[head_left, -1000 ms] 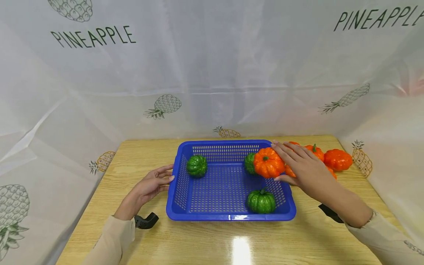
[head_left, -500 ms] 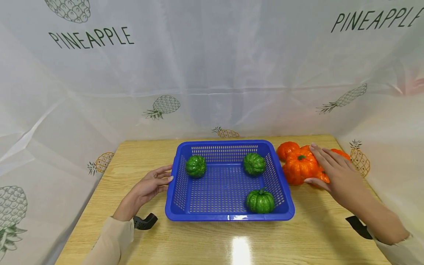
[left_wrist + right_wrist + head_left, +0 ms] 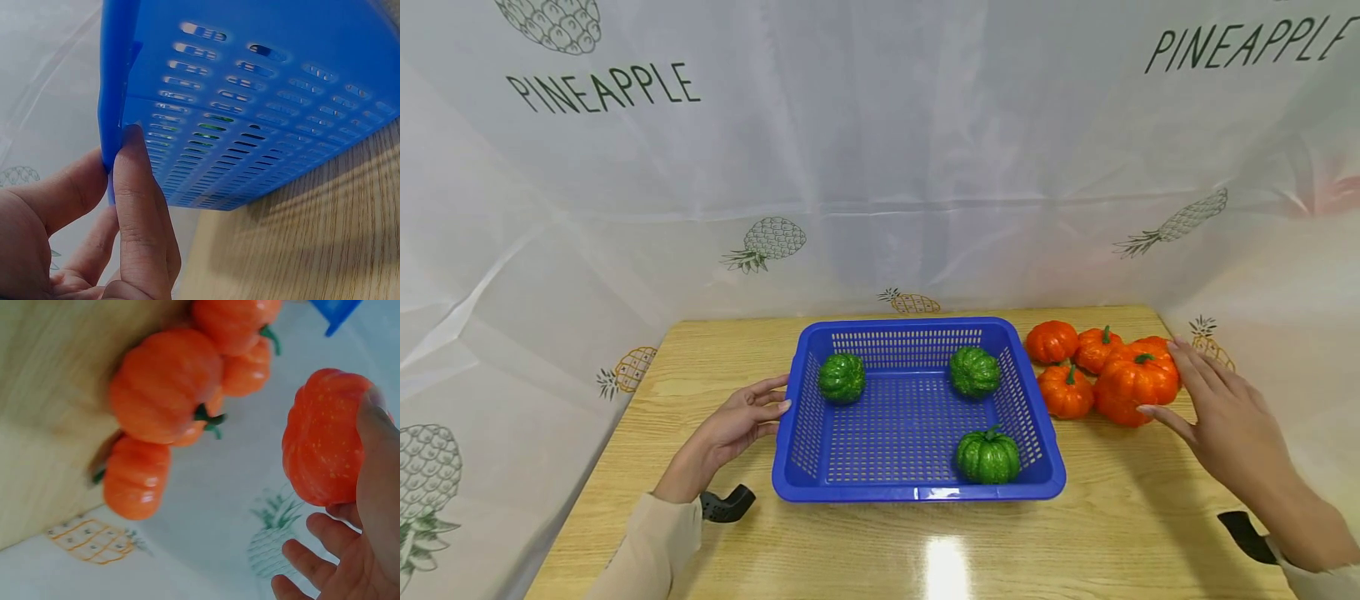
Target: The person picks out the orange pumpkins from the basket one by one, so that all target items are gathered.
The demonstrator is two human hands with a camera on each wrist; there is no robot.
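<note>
My right hand [image 3: 1240,425] holds a small orange pumpkin [image 3: 1138,379] with a green stem, thumb on one side and fingers on the other. In the right wrist view this pumpkin [image 3: 325,440] hangs apart from the other orange pumpkins [image 3: 165,387] on the table. At the left end of the blue plastic basket [image 3: 917,493], my left hand [image 3: 737,425] pinches the rim, and the left wrist view has the thumb and fingers on either side of the basket's edge [image 3: 114,81]. Inside the basket sit three green pumpkins [image 3: 842,378], widely spaced.
Several orange pumpkins [image 3: 1065,392] cluster on the wooden table [image 3: 850,550] just right of the basket. A white curtain [image 3: 880,150] with pineapple prints hangs behind the table and along both sides. Black camera mounts [image 3: 727,504] stick out at both wrists.
My right hand has carried the orange pumpkin rightward, from over the basket's right side to the right part of the orange cluster. The left hand stays at the rim.
</note>
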